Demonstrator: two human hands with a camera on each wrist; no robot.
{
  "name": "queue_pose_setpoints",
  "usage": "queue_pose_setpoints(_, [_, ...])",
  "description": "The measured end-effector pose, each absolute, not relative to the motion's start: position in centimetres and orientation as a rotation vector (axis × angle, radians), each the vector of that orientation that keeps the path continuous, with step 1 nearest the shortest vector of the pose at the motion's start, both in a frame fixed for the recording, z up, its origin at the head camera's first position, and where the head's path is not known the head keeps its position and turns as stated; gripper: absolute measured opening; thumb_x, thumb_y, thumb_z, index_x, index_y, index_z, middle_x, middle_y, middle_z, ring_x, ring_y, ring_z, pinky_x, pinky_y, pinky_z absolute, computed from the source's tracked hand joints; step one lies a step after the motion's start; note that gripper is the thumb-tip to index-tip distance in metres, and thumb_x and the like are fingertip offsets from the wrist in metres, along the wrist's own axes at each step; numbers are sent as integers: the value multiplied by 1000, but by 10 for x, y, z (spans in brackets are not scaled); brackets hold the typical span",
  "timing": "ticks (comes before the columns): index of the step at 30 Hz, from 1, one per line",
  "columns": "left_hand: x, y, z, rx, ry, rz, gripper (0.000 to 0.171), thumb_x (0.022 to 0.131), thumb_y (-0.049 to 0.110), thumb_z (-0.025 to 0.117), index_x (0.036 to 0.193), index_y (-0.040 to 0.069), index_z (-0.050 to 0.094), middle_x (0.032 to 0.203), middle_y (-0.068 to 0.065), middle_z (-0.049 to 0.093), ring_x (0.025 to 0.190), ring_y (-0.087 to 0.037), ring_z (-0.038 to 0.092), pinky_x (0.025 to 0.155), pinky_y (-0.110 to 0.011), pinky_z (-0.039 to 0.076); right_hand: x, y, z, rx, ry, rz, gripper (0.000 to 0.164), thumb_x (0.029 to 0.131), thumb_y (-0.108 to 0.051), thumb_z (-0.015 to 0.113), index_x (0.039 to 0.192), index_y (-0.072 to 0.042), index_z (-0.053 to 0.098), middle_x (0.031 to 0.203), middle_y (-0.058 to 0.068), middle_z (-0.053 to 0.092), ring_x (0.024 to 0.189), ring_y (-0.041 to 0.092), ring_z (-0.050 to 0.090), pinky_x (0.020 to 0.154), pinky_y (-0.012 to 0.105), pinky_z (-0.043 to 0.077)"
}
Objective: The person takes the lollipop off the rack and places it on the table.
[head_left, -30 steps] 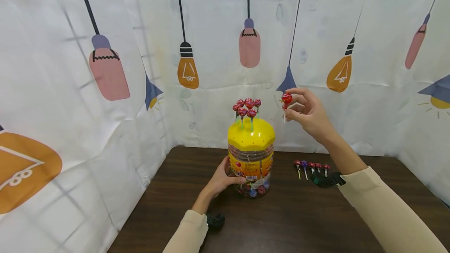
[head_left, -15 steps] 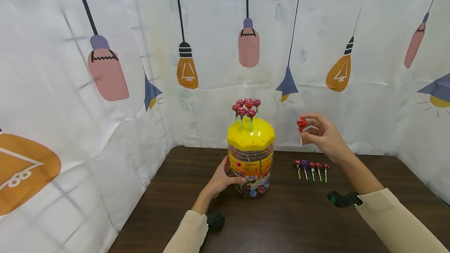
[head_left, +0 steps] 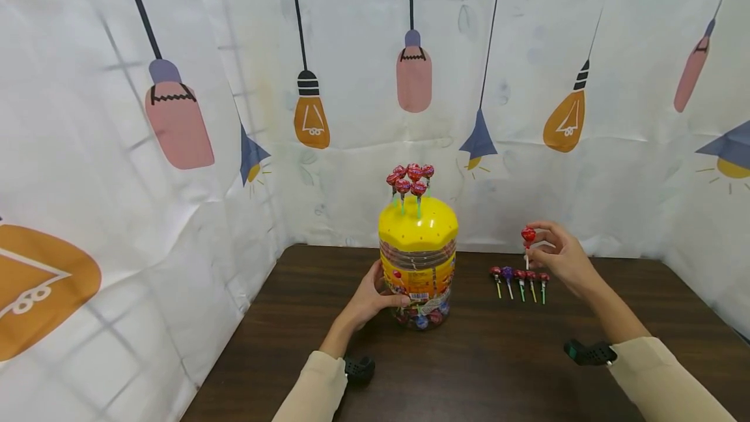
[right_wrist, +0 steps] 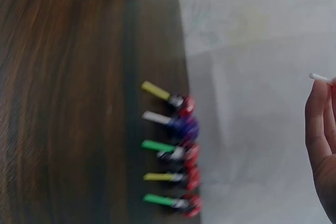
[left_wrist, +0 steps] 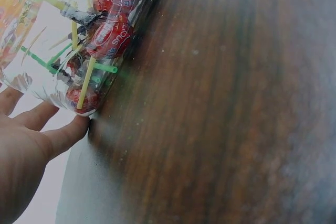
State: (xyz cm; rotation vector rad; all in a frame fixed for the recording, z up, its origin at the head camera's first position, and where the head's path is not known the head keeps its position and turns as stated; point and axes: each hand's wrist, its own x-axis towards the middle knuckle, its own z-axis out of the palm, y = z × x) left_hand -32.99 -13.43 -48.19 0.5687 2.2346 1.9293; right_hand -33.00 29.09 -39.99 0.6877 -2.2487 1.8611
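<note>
A clear plastic candy jar (head_left: 417, 279) with a yellow lid (head_left: 430, 223) stands upright on the table. Several red-wrapped lollipops (head_left: 418, 189) stick up from holes in the lid. My left hand (head_left: 369, 298) holds the jar's left side low down, thumb across the front; the left wrist view has its fingers (left_wrist: 71, 132) against the base. Between thumb and fingers, my right hand (head_left: 556, 254) pinches a red lollipop (head_left: 528, 234) by its white stick, head up, above a row of lollipops. That row includes a purple one (head_left: 507, 273) among red ones.
The dark wooden table (head_left: 469, 363) ends at a white fabric backdrop (head_left: 351, 200) printed with lamps and bulbs. More wrapped lollipops (left_wrist: 110, 38) lie inside the jar's bottom. Each wrist wears a black band (head_left: 588, 351).
My right hand has moved down and to the right with the red lollipop, from near the jar's upper right to above the row. The left hand and jar have stayed put.
</note>
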Motion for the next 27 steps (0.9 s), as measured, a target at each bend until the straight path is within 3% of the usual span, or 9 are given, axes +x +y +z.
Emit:
queue_pose_setpoints(13, [-329, -135, -481, 578, 2231, 1932, 100, 86, 29, 84, 163, 23, 21, 166, -6, 32, 155, -38, 29, 117, -60, 39, -337, 329, -445, 564, -2391, 1878, 44, 100, 0, 62, 137, -22, 52, 103, -4, 65, 86, 14, 73, 74, 38, 65])
queue_pose_setpoints(27, [-329, -135, -482, 577, 2248, 1925, 98, 87, 29, 84, 162, 23, 23, 165, -7, 35, 154, -40, 30, 117, -61, 39, -343, 367, -479, 435, -2537, 1825, 39, 99, -3, 65, 132, -18, 50, 107, 9, 62, 89, 14, 69, 74, 39, 65])
